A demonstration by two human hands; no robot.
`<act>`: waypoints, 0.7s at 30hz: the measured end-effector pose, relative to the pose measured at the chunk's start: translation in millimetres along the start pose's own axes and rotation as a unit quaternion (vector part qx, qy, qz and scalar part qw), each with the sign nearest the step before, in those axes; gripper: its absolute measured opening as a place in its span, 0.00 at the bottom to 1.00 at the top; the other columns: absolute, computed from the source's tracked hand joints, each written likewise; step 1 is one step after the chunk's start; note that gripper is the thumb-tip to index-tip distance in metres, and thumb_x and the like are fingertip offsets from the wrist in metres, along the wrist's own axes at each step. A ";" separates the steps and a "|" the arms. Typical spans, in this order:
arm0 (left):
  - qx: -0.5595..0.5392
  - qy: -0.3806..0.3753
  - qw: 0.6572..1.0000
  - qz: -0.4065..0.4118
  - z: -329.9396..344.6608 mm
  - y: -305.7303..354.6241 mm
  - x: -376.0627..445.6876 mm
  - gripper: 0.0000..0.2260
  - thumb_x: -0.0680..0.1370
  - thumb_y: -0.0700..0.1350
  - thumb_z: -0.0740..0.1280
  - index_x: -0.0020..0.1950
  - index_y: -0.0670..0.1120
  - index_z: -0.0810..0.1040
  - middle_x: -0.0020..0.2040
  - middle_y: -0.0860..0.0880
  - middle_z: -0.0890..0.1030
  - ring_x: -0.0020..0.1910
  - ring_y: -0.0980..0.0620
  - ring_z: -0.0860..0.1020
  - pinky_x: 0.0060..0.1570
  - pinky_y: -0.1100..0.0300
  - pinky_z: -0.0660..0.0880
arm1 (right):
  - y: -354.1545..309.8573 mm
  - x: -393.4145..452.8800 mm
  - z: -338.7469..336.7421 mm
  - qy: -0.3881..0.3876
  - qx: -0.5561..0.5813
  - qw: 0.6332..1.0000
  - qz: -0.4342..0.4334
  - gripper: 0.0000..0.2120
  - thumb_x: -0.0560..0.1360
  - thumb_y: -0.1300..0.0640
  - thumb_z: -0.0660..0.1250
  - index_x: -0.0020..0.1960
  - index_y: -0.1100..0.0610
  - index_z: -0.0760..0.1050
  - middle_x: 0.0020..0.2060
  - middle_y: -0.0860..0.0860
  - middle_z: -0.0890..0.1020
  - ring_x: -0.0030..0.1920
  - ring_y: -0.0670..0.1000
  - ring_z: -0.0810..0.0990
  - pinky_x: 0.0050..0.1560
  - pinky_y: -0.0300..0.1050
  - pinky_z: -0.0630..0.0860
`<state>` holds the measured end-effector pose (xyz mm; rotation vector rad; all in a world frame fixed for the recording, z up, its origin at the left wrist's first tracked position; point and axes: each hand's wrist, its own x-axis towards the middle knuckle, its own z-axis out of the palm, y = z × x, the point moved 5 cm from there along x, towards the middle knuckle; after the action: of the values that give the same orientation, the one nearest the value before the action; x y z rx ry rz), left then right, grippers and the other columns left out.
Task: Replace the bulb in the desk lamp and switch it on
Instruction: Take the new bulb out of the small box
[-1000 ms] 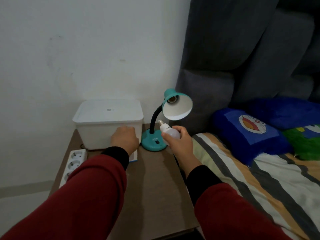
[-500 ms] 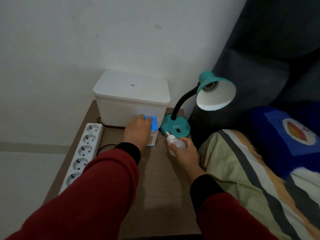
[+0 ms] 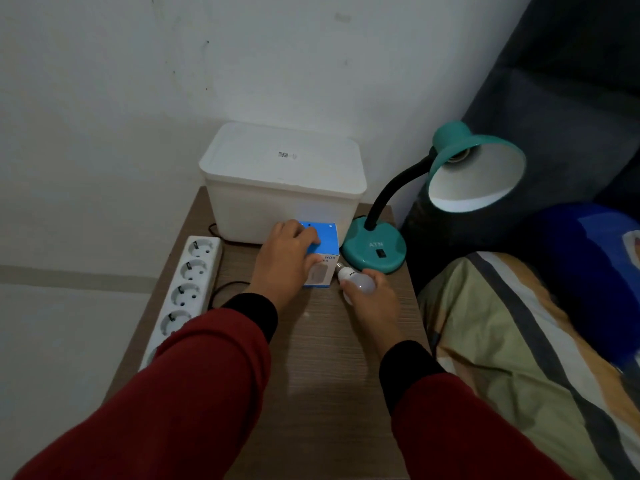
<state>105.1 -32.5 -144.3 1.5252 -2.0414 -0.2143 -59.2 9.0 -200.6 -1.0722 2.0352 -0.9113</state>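
Observation:
A teal desk lamp (image 3: 375, 249) stands at the back right of the wooden bedside table (image 3: 322, 368); its shade (image 3: 476, 174) faces down and right, with an empty socket inside. My right hand (image 3: 372, 299) holds a white bulb (image 3: 356, 280) low over the table, just in front of the lamp base, screw cap pointing up-left. My left hand (image 3: 287, 265) grips a blue and white bulb box (image 3: 323, 252) standing between the white container and the lamp base. The black switch (image 3: 381, 252) sits on the base.
A white lidded plastic container (image 3: 284, 181) stands at the back against the wall. A white power strip (image 3: 187, 292) lies along the table's left edge, a black cord beside it. A bed with a striped blanket (image 3: 519, 341) and a blue pillow (image 3: 588, 271) is to the right.
My right hand has lowered the bulb from near the lamp shade down to the table in front of the base. My left hand has closed around the blue box. The view has tilted down.

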 end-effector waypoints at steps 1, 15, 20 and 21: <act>-0.001 0.005 1.000 -0.004 0.2 -0.2 -1.3 0.12 0.70 0.45 0.73 0.51 0.43 0.79 0.50 0.42 0.77 0.52 0.42 0.74 0.50 0.48 0.76 | -0.3 0.8 0.8 -0.008 -0.001 1.000 0.000 0.25 0.69 0.48 0.72 0.63 0.54 0.72 0.58 0.54 0.78 0.58 0.53 0.75 0.60 0.49 0.71; -0.156 0.007 0.972 -0.175 3.4 -9.7 -6.7 0.26 0.70 0.44 0.75 0.64 0.44 0.69 0.61 0.43 0.71 0.57 0.48 0.72 0.50 0.66 0.65 | -55.7 -10.3 -0.7 0.010 -0.062 0.979 -0.193 0.21 0.73 0.57 0.68 0.65 0.51 0.70 0.55 0.51 0.80 0.44 0.38 0.70 0.44 0.19 0.65; -0.178 0.007 0.965 -0.194 7.5 -13.0 -4.5 0.25 0.69 0.44 0.75 0.63 0.46 0.71 0.60 0.43 0.72 0.58 0.48 0.73 0.49 0.66 0.65 | -58.4 -13.6 6.5 0.001 -0.001 0.983 -0.184 0.22 0.73 0.58 0.69 0.64 0.50 0.68 0.51 0.47 0.78 0.50 0.45 0.78 0.46 0.31 0.78; -0.180 0.010 0.964 -0.196 8.4 -13.7 -3.9 0.25 0.68 0.44 0.75 0.62 0.47 0.71 0.60 0.44 0.73 0.58 0.49 0.73 0.50 0.65 0.65 | -59.2 -14.7 5.4 0.002 0.002 0.982 -0.186 0.22 0.73 0.59 0.69 0.65 0.51 0.69 0.50 0.46 0.77 0.47 0.43 0.78 0.40 0.25 0.75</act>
<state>112.6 -35.2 -158.7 1.6649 -1.5580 -0.6809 -24.2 -4.8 -152.3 -1.4810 1.8639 -1.1003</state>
